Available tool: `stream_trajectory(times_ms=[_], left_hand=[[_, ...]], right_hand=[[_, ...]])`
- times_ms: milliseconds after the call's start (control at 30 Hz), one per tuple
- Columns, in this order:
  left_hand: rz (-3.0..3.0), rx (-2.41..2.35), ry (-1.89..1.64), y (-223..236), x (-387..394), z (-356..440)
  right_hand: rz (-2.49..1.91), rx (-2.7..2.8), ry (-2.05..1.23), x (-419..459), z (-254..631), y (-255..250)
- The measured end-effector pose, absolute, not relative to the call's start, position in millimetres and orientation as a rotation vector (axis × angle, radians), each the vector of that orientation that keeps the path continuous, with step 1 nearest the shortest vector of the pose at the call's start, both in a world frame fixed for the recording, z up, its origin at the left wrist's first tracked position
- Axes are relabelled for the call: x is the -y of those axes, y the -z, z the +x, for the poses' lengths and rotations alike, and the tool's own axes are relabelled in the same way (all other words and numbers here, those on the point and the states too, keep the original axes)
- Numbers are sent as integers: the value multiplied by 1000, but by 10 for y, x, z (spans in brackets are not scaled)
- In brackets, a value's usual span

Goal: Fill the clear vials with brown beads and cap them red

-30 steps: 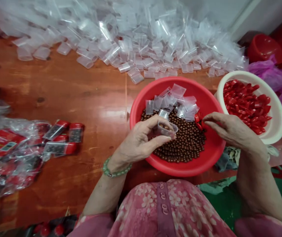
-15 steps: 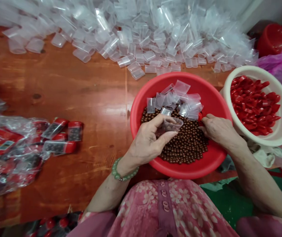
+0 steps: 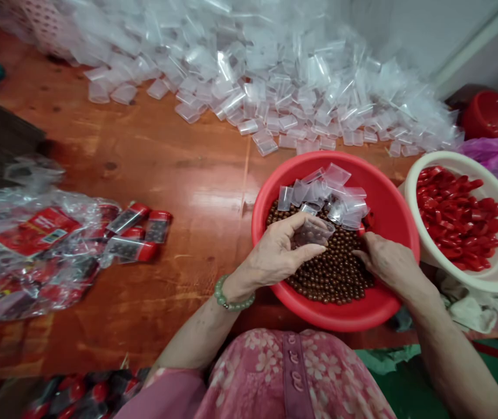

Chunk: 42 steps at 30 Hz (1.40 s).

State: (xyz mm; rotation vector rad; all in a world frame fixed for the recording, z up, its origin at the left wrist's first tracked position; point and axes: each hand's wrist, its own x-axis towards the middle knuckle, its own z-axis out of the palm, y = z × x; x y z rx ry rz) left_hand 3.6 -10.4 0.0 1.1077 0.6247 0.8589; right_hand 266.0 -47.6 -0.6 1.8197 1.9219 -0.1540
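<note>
My left hand (image 3: 278,247), with a green bead bracelet (image 3: 234,295) at the wrist, grips a clear plastic case (image 3: 317,231) between thumb and fingers. The case lies tilted over the red basin (image 3: 406,267). Dark balls show through its wall; whether they are inside or behind it I cannot tell. Brown balls (image 3: 340,273) cover much of the basin floor, and more clear cases (image 3: 336,174) lie on them at the back. My right hand (image 3: 388,262) is low at the basin's right side, fingers bent around a small red cap (image 3: 361,231), partly hidden.
A white tub (image 3: 415,233) of red caps (image 3: 454,215) stands right of the basin. Clear cases (image 3: 275,87) are heaped along the back. Filled red-capped cases (image 3: 158,227) lie at left beside a plastic bag (image 3: 74,201) of red packs. Purple plastic (image 3: 493,157) lies far right.
The view has shifted, so everything sits lower and further right. The case in my left hand has tipped, showing more of its side. My right hand has moved slightly left within the basin.
</note>
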Motion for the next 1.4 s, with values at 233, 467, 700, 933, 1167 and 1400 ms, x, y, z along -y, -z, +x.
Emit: stream_trajectory(times_ms=[233, 467, 700, 933, 1167, 1400], left_hand=[[968, -575, -827, -44, 102, 37], [1043, -643, -812, 6, 102, 14], [1047, -674, -855, -62, 92, 18], [1117, -773, -915, -80, 90, 31], [1179, -864, -889, -58, 102, 29], [1282, -827, -829, -42, 94, 12]], right_hand=[[1944, -2039, 131, 498, 2708, -50], [2536, -2490, 1064, 664, 2614, -406], [2454, -2065, 2309, 501, 2238, -330], [2456, -2261, 1834, 486, 2202, -363], [2291, -2698, 1575, 475, 2151, -317], [1952, -3009, 1208, 399, 2090, -351]])
